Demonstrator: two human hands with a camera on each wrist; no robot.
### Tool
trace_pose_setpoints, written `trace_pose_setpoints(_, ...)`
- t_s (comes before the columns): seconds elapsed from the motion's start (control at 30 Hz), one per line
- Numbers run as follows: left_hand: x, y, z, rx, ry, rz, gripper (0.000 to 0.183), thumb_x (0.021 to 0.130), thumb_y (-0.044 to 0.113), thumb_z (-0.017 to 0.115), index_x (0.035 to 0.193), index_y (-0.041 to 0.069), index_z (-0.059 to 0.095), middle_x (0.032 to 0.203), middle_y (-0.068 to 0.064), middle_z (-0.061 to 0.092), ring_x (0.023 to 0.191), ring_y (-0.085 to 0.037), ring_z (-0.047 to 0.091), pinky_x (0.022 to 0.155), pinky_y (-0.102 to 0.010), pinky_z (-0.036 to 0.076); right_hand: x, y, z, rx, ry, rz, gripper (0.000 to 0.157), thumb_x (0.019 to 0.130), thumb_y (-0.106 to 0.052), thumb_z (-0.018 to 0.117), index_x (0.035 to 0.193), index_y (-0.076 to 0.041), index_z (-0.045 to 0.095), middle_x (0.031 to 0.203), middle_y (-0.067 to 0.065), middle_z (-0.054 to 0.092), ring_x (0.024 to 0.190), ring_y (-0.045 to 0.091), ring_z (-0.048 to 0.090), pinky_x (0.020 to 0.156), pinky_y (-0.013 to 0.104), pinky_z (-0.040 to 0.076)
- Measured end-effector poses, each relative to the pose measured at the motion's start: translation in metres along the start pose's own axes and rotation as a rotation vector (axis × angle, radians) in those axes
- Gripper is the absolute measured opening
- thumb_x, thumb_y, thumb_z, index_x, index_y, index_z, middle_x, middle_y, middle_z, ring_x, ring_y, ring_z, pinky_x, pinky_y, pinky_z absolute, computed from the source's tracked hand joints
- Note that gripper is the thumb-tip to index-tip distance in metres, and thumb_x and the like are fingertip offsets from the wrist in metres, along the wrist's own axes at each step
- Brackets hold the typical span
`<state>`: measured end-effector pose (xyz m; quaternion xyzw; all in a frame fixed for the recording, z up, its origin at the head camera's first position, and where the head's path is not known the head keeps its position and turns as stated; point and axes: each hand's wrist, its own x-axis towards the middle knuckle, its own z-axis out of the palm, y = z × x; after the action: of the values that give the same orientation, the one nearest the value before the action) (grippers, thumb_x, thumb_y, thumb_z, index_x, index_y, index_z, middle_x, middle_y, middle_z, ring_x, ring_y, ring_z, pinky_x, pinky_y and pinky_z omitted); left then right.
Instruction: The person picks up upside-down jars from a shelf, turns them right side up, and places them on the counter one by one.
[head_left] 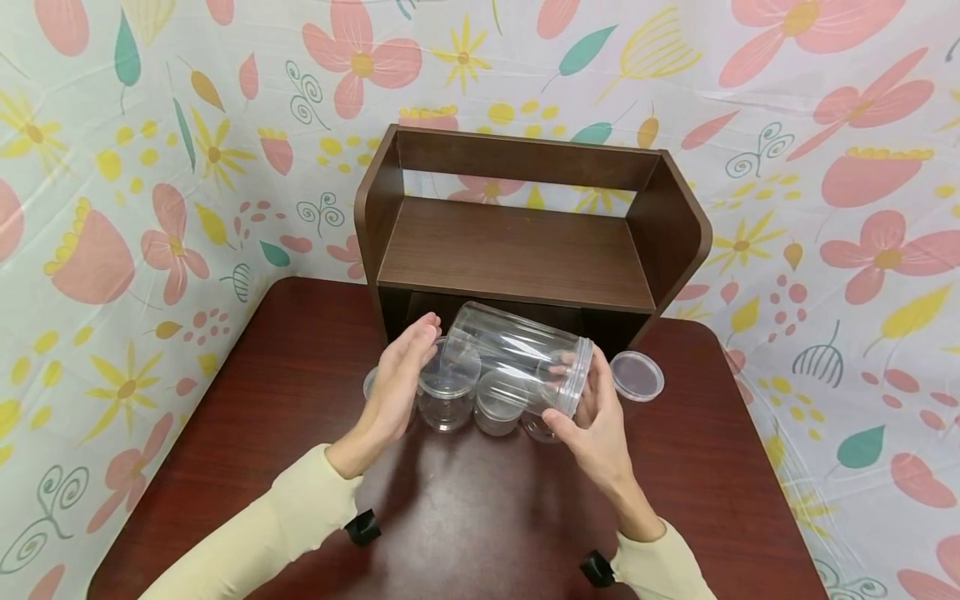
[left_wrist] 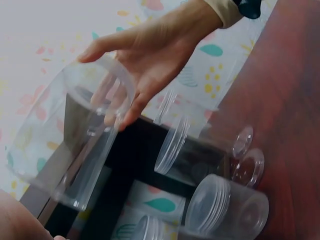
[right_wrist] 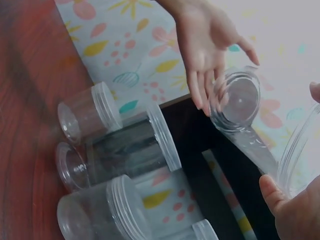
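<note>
A large clear plastic jar [head_left: 510, 342] is held tilted on its side above the table, its ridged end to the right. My right hand [head_left: 602, 429] grips that ridged end, thumb at the near side and fingers round the far side. At the other end, my left hand [head_left: 397, 379] has its fingers straight; the right wrist view shows its palm [right_wrist: 202, 37] beside the jar's round base [right_wrist: 240, 102]. Whether it touches the base I cannot tell. Below the held jar stand several smaller clear jars, among them a lidded one [head_left: 446, 408] and a shorter one [head_left: 497, 408].
A round clear lid [head_left: 637, 377] lies on the dark red table [head_left: 697, 467], right of my right hand. Behind the jars stands a dark brown shelf unit [head_left: 517, 250]. Flower-patterned cloth [head_left: 187, 167] hangs around the table's back and sides.
</note>
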<state>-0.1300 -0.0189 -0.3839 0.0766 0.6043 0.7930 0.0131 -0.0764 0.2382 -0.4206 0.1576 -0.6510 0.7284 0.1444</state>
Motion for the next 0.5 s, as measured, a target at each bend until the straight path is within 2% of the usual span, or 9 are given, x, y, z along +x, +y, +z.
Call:
trace_pose_setpoints(0.23,0.007,0.008,-0.014,0.058,0.05,0.032,0.054,0.107,0.019,0.05,0.153,-0.009,0.04,0.156,-0.021,0.044,0.143,-0.032,0.043,0.119,-0.044,0.034,0.001,-0.008,-0.012,-0.027,0.04,-0.019,0.089,0.079,0.022,0.064,0.157,-0.004,0.032,0.143,0.023,0.048,0.125,0.029,0.056,0.101,0.027,0.051)
trace_pose_setpoints(0.37,0.011,0.016,-0.022,0.078,0.093,0.043,0.053,0.107,0.015,0.052,0.153,-0.009,0.039,0.156,-0.02,0.045,0.142,-0.03,0.045,0.117,-0.04,0.037,0.001,-0.012,-0.021,-0.06,0.048,-0.038,0.089,0.08,0.02,0.064,0.159,-0.005,0.031,0.148,0.017,0.045,0.125,0.024,0.055,0.102,0.024,0.049)
trace_pose_setpoints(0.5,0.015,0.025,-0.029,0.093,0.142,0.07,0.052,0.106,0.011,0.052,0.152,-0.01,0.04,0.155,-0.023,0.045,0.139,-0.031,0.047,0.116,-0.039,0.038,0.003,-0.017,-0.032,-0.098,0.076,-0.058,0.087,0.082,0.015,0.065,0.159,-0.008,0.033,0.138,0.015,0.053,0.121,0.021,0.058,0.1,0.023,0.049)
